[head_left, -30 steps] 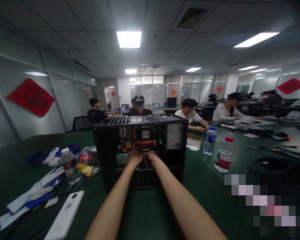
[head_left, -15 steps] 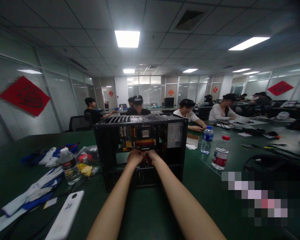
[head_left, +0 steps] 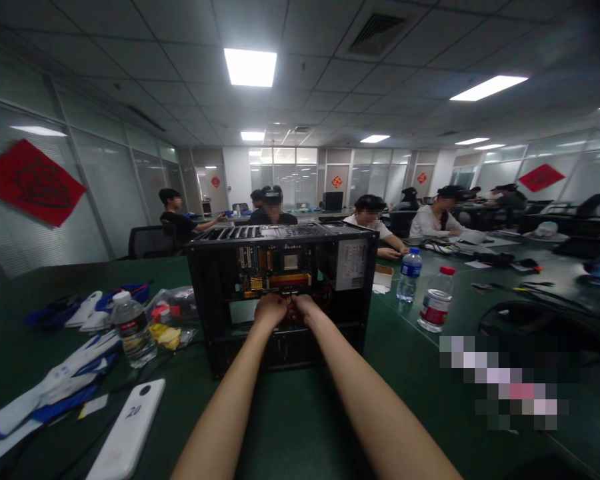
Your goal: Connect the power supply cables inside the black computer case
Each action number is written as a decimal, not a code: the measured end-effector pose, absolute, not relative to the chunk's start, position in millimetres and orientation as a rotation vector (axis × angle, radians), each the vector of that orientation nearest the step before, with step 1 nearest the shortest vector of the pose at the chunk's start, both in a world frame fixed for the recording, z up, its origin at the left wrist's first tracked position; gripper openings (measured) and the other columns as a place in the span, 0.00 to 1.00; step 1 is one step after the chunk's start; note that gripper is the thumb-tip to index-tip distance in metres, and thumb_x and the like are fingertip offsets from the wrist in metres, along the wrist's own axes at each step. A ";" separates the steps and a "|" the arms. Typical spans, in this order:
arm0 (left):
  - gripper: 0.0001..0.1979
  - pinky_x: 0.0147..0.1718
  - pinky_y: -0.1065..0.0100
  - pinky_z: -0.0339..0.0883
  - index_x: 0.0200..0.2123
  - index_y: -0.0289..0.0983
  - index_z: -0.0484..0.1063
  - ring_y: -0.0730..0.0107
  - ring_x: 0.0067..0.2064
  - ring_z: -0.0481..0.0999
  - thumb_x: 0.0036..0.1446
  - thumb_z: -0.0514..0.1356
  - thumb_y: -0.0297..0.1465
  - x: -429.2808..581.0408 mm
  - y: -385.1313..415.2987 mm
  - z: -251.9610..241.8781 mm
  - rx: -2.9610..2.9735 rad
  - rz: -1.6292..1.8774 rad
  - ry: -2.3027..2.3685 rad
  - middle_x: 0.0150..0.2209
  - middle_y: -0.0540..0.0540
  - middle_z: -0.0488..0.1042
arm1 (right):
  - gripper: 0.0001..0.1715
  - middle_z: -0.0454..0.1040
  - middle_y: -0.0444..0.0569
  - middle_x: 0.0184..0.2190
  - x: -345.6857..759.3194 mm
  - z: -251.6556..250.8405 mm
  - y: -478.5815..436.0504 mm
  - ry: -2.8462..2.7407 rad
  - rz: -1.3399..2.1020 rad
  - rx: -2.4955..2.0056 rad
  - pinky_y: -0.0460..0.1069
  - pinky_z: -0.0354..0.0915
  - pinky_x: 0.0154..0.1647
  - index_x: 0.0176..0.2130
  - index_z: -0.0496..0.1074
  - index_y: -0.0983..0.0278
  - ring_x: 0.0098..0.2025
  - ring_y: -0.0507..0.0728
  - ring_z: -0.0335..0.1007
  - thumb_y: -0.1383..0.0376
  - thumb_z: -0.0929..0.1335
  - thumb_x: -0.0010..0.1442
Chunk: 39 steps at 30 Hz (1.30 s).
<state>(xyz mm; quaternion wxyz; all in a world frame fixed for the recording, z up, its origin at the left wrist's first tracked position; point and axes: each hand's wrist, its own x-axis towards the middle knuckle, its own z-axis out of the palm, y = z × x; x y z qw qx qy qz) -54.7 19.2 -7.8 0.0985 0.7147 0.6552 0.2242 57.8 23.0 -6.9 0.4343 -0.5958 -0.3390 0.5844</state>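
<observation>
An open black computer case [head_left: 205,293] stands on the dark green table [head_left: 300,427] in front of me. Inside it I see a motherboard [head_left: 275,270] with yellow and orange slots and a power supply [head_left: 351,263] with a white label. Both my arms reach straight into the case. My left hand [head_left: 270,310] and my right hand [head_left: 304,309] are side by side just below the motherboard, fingers curled together round something small between them. What they pinch is too small to make out.
Left of the case lie a water bottle [head_left: 131,328], plastic bags [head_left: 173,313], white-and-blue gloves [head_left: 55,390] and a white device marked 20 [head_left: 127,430]. Two bottles [head_left: 410,275] [head_left: 434,308] stand at the right. Black cables [head_left: 540,320] lie further right. Several seated people work at the far tables.
My hands stay in the same place inside the case. The camera has tilted and turned slightly, so the scene sits a little higher and to the left.
</observation>
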 end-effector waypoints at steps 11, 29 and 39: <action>0.18 0.37 0.70 0.66 0.35 0.38 0.81 0.61 0.43 0.80 0.63 0.51 0.38 -54.7 20.6 -7.4 2.184 0.635 1.880 0.39 0.40 0.82 | 0.18 0.72 0.53 0.48 58.0 -11.7 32.5 -0.941 1.355 -1.520 0.56 0.72 0.44 0.52 0.69 0.66 0.45 0.58 0.72 0.59 0.67 0.66; 0.18 0.40 0.68 0.67 0.36 0.36 0.79 0.59 0.45 0.79 0.62 0.50 0.34 -52.5 12.2 0.4 2.209 0.617 1.942 0.42 0.37 0.81 | 0.21 0.79 0.64 0.40 64.4 -17.0 38.4 -1.469 0.717 -1.757 0.48 0.66 0.42 0.33 0.77 0.69 0.48 0.65 0.75 0.54 0.68 0.63; 0.13 0.39 0.66 0.65 0.47 0.37 0.68 0.60 0.44 0.78 0.66 0.49 0.34 -44.1 -1.0 13.7 2.339 0.752 1.938 0.41 0.39 0.79 | 0.21 0.80 0.58 0.32 104.9 -3.5 2.2 -1.916 0.432 -1.617 0.49 0.64 0.41 0.25 0.78 0.65 0.40 0.64 0.77 0.56 0.67 0.64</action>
